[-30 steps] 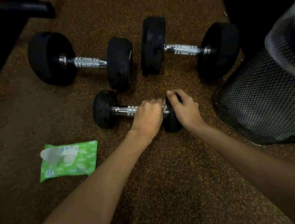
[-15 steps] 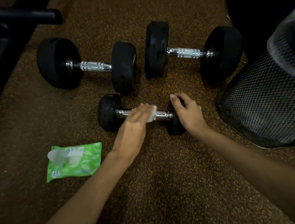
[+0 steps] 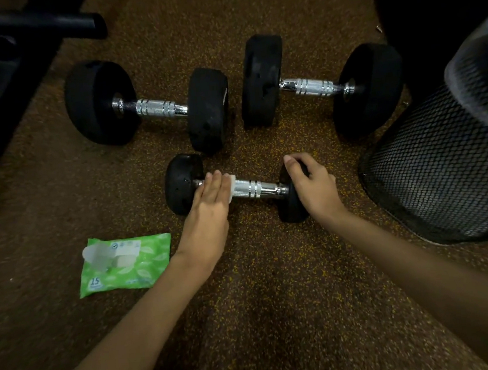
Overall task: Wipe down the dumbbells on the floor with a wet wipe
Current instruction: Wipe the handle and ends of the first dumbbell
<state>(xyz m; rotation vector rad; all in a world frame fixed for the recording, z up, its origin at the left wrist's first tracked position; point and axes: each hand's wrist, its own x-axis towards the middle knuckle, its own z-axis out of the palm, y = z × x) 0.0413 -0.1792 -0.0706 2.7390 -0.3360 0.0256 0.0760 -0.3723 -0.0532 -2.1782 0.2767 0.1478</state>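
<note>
Mid-frame on the speckled brown floor (image 3: 275, 299), the right hand (image 3: 310, 188), clamped on the small black-and-chrome dumbbell (image 3: 254, 187), should brace it while the left hand (image 3: 206, 208), fingers flat, presses the white wet wipe (image 3: 231, 187) firmly along the grip.

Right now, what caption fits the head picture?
Left hand presses wet wipe on handle of small dumbbell; right hand grips its end.
</note>
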